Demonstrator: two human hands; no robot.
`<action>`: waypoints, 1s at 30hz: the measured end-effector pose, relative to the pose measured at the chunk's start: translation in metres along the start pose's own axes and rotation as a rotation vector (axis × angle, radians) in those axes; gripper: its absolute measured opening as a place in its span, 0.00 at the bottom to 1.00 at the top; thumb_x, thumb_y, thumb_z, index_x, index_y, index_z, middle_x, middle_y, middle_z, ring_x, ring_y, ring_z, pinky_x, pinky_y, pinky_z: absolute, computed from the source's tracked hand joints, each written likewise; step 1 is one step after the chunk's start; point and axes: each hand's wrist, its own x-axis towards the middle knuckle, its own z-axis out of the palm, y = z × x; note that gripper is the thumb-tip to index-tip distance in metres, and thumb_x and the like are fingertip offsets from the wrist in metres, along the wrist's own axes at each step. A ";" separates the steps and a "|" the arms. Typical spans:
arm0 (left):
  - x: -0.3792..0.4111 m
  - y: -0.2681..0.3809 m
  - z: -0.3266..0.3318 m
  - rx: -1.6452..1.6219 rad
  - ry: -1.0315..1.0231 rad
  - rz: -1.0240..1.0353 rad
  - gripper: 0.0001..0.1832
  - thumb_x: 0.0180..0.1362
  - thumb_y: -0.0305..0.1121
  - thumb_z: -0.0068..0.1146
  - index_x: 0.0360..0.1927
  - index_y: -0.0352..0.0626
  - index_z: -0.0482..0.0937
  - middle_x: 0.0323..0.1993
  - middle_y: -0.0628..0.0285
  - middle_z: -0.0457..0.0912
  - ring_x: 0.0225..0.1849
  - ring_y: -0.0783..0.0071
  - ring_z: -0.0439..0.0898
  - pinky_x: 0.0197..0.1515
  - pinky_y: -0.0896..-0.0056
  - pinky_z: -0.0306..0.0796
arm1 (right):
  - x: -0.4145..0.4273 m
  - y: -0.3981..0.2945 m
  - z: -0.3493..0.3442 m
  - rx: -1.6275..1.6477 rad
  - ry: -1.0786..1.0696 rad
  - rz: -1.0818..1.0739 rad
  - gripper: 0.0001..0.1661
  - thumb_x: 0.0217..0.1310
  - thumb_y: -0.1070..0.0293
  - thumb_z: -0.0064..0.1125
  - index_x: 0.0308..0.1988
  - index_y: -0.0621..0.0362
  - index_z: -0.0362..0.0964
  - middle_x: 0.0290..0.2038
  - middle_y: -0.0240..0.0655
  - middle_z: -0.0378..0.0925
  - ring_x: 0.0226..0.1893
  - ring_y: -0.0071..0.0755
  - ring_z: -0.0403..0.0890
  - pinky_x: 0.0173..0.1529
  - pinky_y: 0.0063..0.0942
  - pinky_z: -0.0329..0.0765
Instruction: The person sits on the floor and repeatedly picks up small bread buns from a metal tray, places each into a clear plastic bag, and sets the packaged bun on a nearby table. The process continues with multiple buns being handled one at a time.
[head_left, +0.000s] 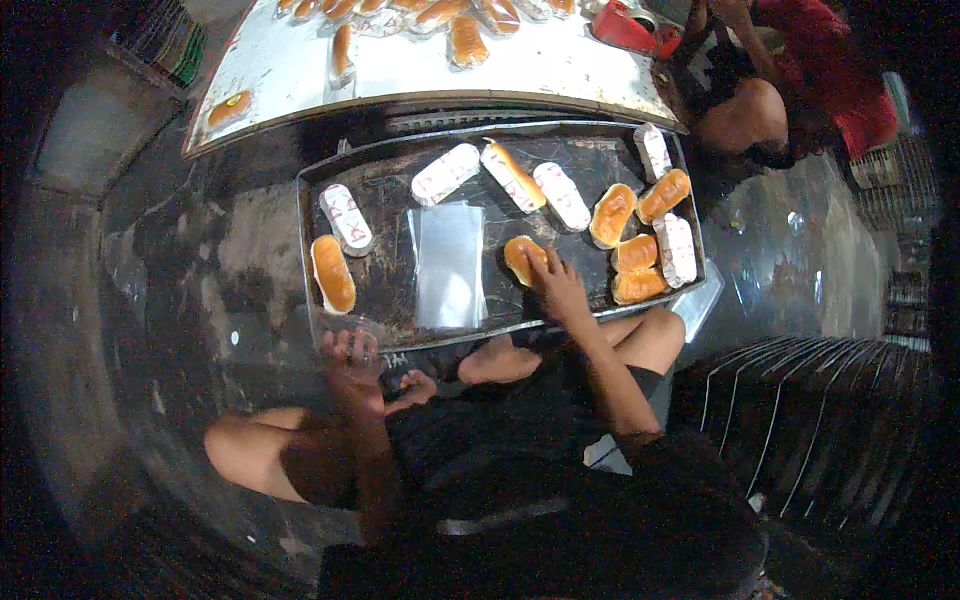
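My right hand (561, 289) has its fingers on a golden-brown bread roll (523, 259) that lies in a large dark metal tray (510, 225). My left hand (352, 360) is at the tray's near left edge, blurred, with what looks like a clear plastic bag (360, 330) at its fingers. A stack of clear plastic bags (450, 266) lies between the hands in the tray. At the tray's left are a bare roll (332, 274) and a roll in a white printed paper sleeve (346, 219). More sleeved rolls (564, 196) and bare rolls (613, 215) lie along the back and right.
Beyond the tray stands a white-topped table (405, 82) with several bagged rolls (468, 41) and a red object (624, 28), perhaps a tape dispenser. Another person (742, 112) sits at the upper right. A wire rack (802, 420) stands at the lower right.
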 end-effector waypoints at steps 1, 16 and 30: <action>-0.001 0.004 0.005 0.009 0.012 0.008 0.28 0.53 0.33 0.50 0.57 0.42 0.55 0.51 0.54 0.63 0.54 0.55 0.64 0.51 0.52 0.65 | -0.001 0.001 -0.006 0.105 -0.010 0.034 0.45 0.42 0.65 0.60 0.60 0.43 0.47 0.57 0.43 0.55 0.50 0.56 0.64 0.52 0.41 0.65; -0.025 -0.028 0.072 0.206 -0.064 -0.058 0.32 0.53 0.29 0.47 0.60 0.49 0.47 0.46 0.51 0.68 0.45 0.59 0.72 0.48 0.57 0.68 | -0.079 -0.130 -0.099 0.661 0.182 -0.473 0.35 0.36 0.68 0.60 0.52 0.49 0.64 0.49 0.39 0.66 0.32 0.45 0.68 0.40 0.35 0.68; -0.044 -0.029 0.082 0.042 -0.285 -0.484 0.22 0.53 0.41 0.51 0.48 0.40 0.64 0.39 0.56 0.71 0.42 0.65 0.73 0.46 0.62 0.69 | -0.084 -0.159 -0.109 0.950 0.185 -0.378 0.35 0.46 0.64 0.58 0.55 0.60 0.56 0.54 0.51 0.59 0.49 0.56 0.64 0.52 0.42 0.62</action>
